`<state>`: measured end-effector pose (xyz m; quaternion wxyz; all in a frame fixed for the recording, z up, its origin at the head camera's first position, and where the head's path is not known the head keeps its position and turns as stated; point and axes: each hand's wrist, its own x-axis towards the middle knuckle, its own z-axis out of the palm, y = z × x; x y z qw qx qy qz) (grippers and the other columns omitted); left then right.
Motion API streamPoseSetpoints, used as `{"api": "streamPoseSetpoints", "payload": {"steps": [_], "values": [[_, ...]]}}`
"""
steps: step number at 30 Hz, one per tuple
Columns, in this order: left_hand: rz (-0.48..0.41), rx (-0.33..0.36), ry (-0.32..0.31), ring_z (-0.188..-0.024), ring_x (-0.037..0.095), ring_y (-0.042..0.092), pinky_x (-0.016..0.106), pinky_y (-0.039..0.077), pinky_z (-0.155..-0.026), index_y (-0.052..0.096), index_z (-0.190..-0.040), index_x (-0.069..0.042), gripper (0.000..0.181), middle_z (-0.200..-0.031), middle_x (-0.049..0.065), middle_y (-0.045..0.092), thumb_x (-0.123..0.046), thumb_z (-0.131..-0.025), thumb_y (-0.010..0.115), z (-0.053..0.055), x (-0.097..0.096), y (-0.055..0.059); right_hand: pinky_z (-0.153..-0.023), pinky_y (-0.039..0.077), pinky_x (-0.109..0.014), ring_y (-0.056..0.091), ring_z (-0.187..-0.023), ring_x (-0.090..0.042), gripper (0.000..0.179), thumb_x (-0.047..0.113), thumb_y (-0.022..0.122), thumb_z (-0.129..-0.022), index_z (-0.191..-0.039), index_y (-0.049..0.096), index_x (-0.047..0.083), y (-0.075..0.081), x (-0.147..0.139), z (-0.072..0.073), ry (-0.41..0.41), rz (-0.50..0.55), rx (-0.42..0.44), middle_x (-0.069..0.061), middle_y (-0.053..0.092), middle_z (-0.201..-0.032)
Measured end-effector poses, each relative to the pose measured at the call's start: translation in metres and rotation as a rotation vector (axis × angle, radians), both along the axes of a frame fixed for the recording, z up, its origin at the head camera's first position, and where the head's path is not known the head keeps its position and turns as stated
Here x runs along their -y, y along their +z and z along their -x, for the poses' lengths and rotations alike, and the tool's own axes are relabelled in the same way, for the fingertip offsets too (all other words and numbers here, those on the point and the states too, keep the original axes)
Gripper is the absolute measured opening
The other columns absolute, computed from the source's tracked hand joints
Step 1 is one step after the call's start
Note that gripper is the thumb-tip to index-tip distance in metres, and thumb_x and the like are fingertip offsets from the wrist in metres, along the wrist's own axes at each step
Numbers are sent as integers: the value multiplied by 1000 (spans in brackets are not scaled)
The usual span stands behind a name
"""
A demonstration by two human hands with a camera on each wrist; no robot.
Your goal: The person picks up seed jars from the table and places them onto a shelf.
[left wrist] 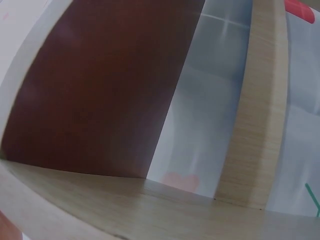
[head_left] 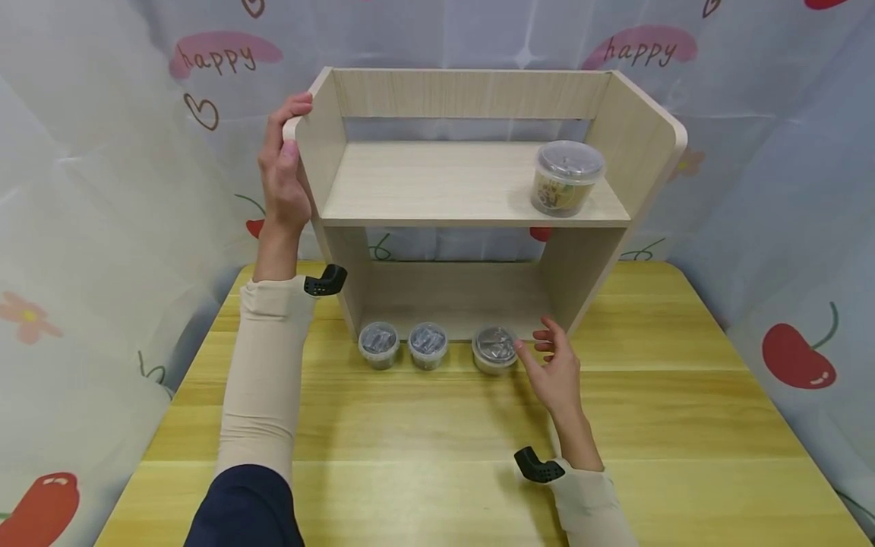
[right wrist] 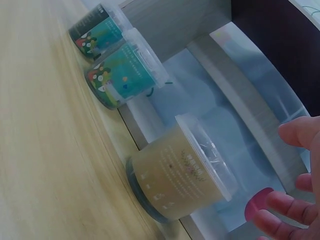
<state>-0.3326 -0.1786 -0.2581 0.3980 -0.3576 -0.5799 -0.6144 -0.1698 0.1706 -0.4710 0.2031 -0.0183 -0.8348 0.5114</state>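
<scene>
My left hand (head_left: 282,175) grips the upper front edge of the left side panel of a pale wooden two-tier shelf (head_left: 451,182), thumb in front and fingers over the edge. Beside the rightmost cup on the table, a lidded tub with a tan label (right wrist: 177,172), is my right hand (head_left: 557,372), its fingers spread and holding nothing. In the head view its thumb overlaps that tub's lid. Two smaller lidded cups with teal labels, one on the left (head_left: 379,346) and one in the middle (head_left: 428,346), stand at the shelf's front edge.
A larger clear-lidded tub (head_left: 567,178) stands on the upper board at the right. The shelf rests on a yellow wood-grain table (head_left: 410,441). Behind hangs a pale printed curtain (head_left: 437,38). The shelf's side panels rise on both sides.
</scene>
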Motion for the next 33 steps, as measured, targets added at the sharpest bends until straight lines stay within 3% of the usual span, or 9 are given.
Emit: {"api": "streamPoseSetpoints", "payload": {"steps": [33], "values": [[-11,9,11,-132,25,40,38,28,-112,50,-121,8,47,-134,17,51,-18,-86,32,-3,-2,1,-80,45,-45,60,-98,-38,59,16,72,-88,-138,49,-3,-15,3,4,12,-50,47,-23,63,-114]]}}
